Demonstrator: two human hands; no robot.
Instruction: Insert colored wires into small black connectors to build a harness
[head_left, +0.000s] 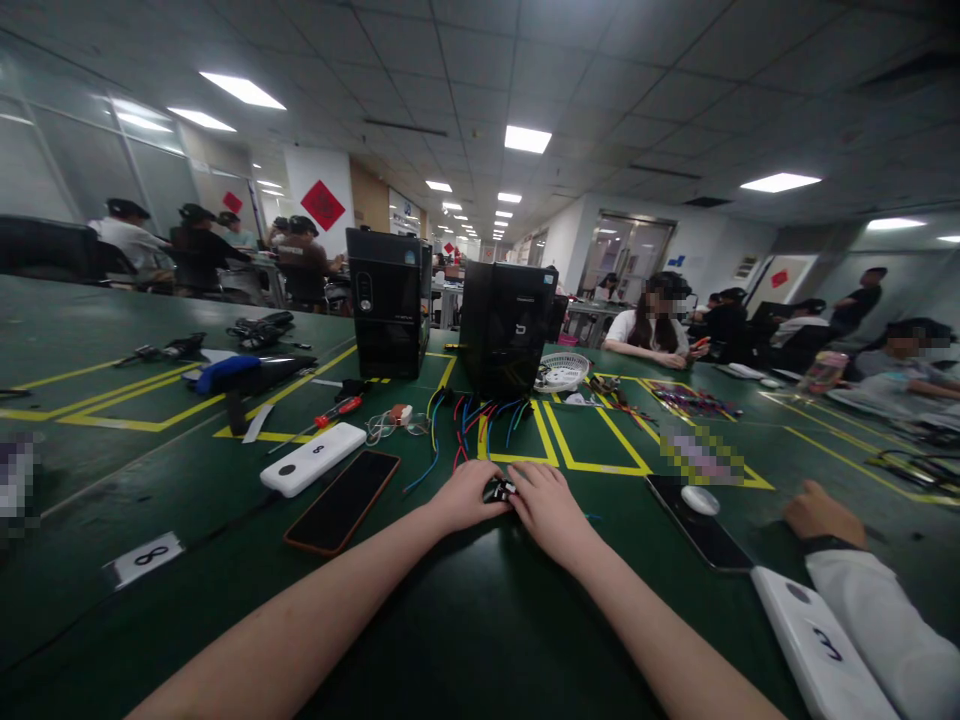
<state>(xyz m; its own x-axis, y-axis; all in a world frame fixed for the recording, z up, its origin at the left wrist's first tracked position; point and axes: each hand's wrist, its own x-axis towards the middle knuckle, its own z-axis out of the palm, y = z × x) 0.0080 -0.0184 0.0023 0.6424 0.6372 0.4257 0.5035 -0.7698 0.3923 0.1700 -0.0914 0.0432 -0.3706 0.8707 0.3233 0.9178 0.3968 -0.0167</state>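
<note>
My left hand (466, 496) and my right hand (553, 508) meet over the green table (480, 610). Between their fingertips is a small black part with pale bits (503, 489). Fingers cover most of it, so its kind cannot be made out. Both hands are closed around it, one from each side. Just beyond them, loose blue wires (431, 470), with red and yellow ones among them, lie spread on the tabletop. A short blue-green wire end (594, 517) shows beside my right hand.
Two black computer cases (388, 320) stand behind the wires. To the left lie a phone (343, 502), a white power bank (315, 460) and a red screwdriver (339, 411). On the right are another phone (701, 525), another power bank (817, 640) and another person's hand (823, 515).
</note>
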